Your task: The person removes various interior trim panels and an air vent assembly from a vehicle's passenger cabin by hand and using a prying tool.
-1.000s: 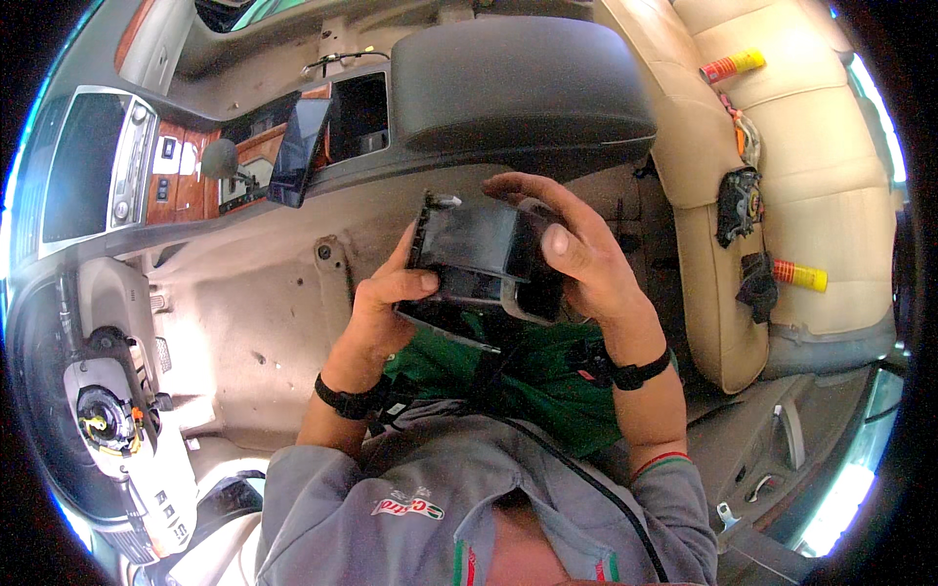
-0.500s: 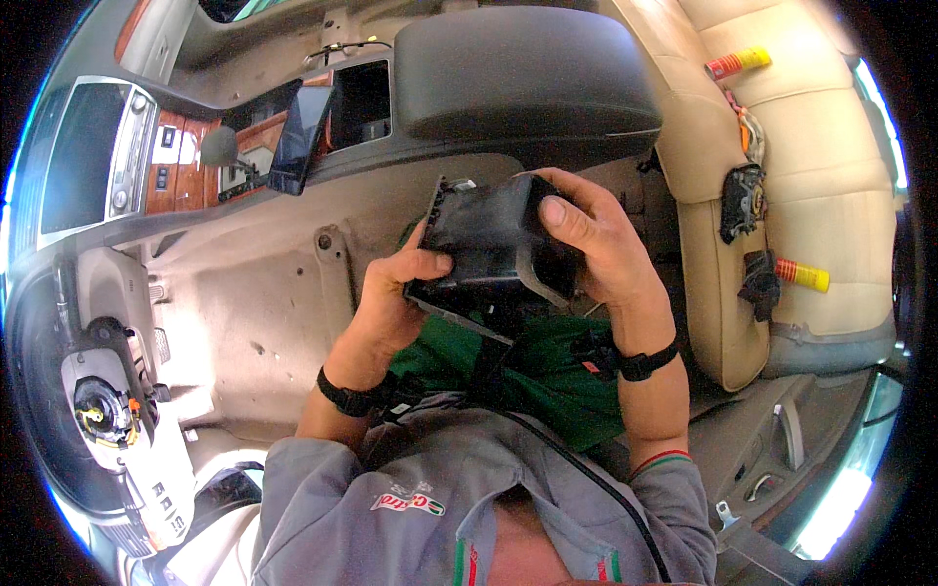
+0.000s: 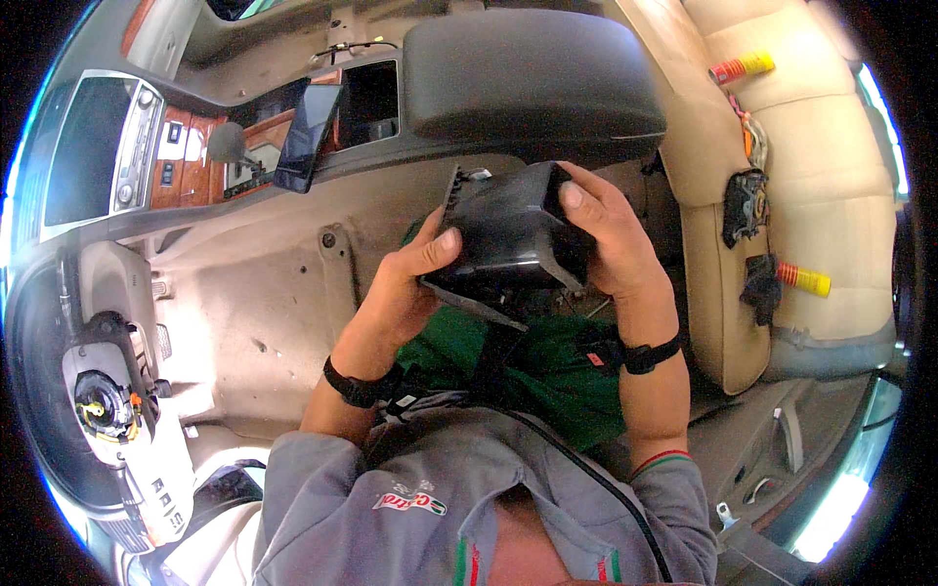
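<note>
Between my hands, above my lap, is a black box-shaped plastic housing (image 3: 503, 225) with a deep opening toward the right and a toothed edge on its left. My left hand (image 3: 408, 273) grips the left side, thumb lying along its upper face and fingers mostly hidden underneath. On the right, my right hand (image 3: 614, 230) is closed round the open end, its thumb pressed on the rim. A flat dark flange sticks out from the housing's lower left side. What the opening holds inside is too dark to make out.
Ahead runs the centre console with a padded armrest (image 3: 532, 78), an open bin (image 3: 368, 103), a gear lever (image 3: 227, 144) and a leaning phone (image 3: 308, 137). Spray cans (image 3: 745, 66) and a dark mechanical part (image 3: 746, 207) lie on the beige rear seat. Bare steering column (image 3: 98, 405) at left.
The housing has tilted slightly and shifted a little to the right with both hands. My left thumb has lifted and straightened along its upper face.
</note>
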Motion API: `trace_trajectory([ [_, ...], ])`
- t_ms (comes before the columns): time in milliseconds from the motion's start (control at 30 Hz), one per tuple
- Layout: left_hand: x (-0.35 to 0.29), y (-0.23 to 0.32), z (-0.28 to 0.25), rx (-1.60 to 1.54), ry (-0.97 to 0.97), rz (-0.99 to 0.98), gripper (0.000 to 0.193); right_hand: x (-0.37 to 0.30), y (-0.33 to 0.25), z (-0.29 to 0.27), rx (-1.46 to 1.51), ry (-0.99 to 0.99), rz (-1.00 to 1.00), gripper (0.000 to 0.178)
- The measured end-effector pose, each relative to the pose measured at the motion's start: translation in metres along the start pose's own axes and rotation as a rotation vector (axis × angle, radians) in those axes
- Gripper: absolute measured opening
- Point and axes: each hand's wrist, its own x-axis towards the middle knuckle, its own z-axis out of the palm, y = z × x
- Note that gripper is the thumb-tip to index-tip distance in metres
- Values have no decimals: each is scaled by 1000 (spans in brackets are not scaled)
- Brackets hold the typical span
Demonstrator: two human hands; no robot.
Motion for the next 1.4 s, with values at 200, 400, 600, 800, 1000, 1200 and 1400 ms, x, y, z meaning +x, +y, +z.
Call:
trace_trajectory([
  [200, 3, 4, 2, -72, -93, 37, 75, -2, -2, -4, 34, 36, -37, 66],
  [400, 2, 1, 2, 8, -58, 38, 78, -6, -1, -2, -28, 54, -19, 62],
  [600, 2, 1, 9, 32, 44, 105, 76, -3, 3, 8, -140, 97, -38, 60],
  [800, 11, 8, 0, 228, 52, 205, 100, 8, 11, 0, 50, -51, -203, 66],
  [1000, 15, 8, 1, 297, 217, 473, 104, 12, 18, 7, -40, 43, -287, 97],
  [1200, 23, -4, 16, 464, 231, 642, 114, 12, 41, 19, -113, 125, -175, 76],
  [1400, 22, 16, 15, 300, 56, 654, 113, 17, 25, -7, 573, 104, -135, 35],
])
